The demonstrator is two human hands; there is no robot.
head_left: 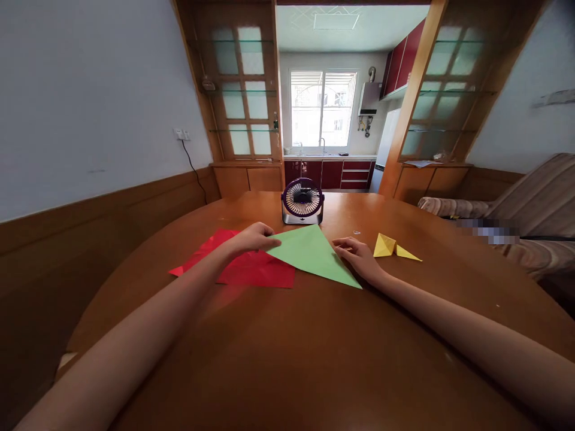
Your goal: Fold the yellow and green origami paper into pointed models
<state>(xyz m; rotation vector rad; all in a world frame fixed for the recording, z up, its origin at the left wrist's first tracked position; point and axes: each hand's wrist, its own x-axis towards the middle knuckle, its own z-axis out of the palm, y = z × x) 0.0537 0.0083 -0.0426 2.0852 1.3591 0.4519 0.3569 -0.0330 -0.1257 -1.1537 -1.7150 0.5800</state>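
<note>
A light green sheet of paper (312, 254), folded into a triangle, lies on the table in front of me. My left hand (257, 237) pinches its left corner between thumb and fingers, above some red paper. At the triangle's right edge is my right hand (357, 256), fingers loosely bent with a gap to the thumb; the fingertips are at the edge, and I cannot make out any grip. Red paper (265, 272) lies flat under the left hand and partly beneath the green corner. A folded yellow paper piece (386, 245) with pointed ends sits right of my right hand.
A small dark desk fan (302, 199) stands just behind the green paper. The brown wooden table (287, 359) has a curved edge. A striped sofa (534, 203) is to the right, and a kitchen with a window (321, 108) lies beyond.
</note>
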